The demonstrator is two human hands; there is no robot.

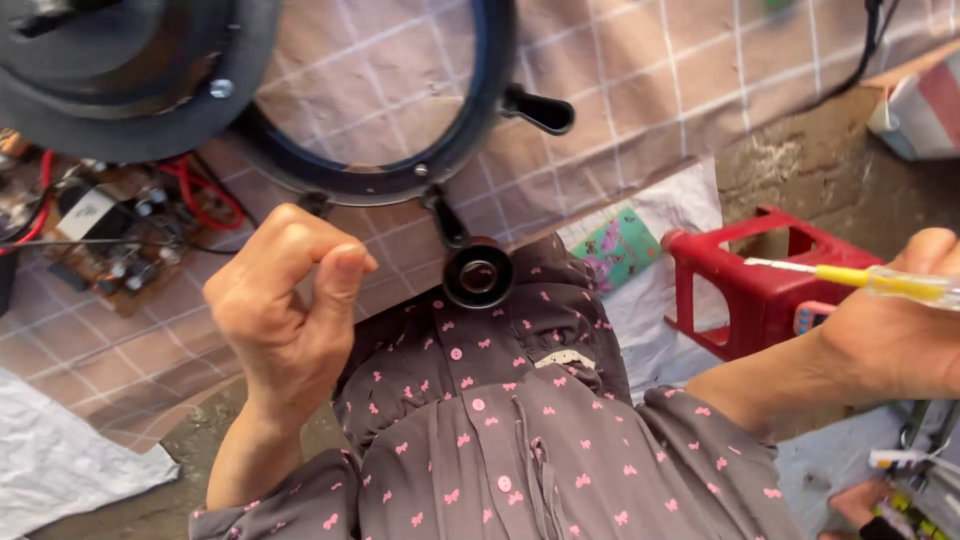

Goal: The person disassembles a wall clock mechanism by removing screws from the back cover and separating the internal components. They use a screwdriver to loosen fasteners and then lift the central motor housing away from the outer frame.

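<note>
From where I watch, the left hand (290,300) is raised at the left-centre of the view, its fingers curled in toward the palm and the thumb pressed against the bent forefinger, a loose fist; I cannot see anything pinched inside it. The right hand (890,335) sits at the right edge, fingers closed around a slim screwdriver with a clear yellow plastic handle (875,281), which lies nearly level and points left, its pale tip reaching over the red plastic stool (765,285). That stool stands on the ground to the right, just beside a crumpled white sheet (660,300) and a small green printed packet (620,245).

Far from me, across the top, a black round metal ring frame with stubby black handles (480,120) rests on the pink checked tablecloth (620,90); one arm of it runs down to a small black cylindrical motor hub (478,272) at the table's near edge, between the two hands. At the top left a dark grey round fan housing with a silver screw (130,90) overlaps the ring. Below it, on the far left, lies a brown circuit board tangled with red and black wires (120,230).

Near the bottom, a grey dress with small pink bows (520,440) fills the middle. At the lower right corner some small tools (915,470) show, too cut off to identify.
</note>
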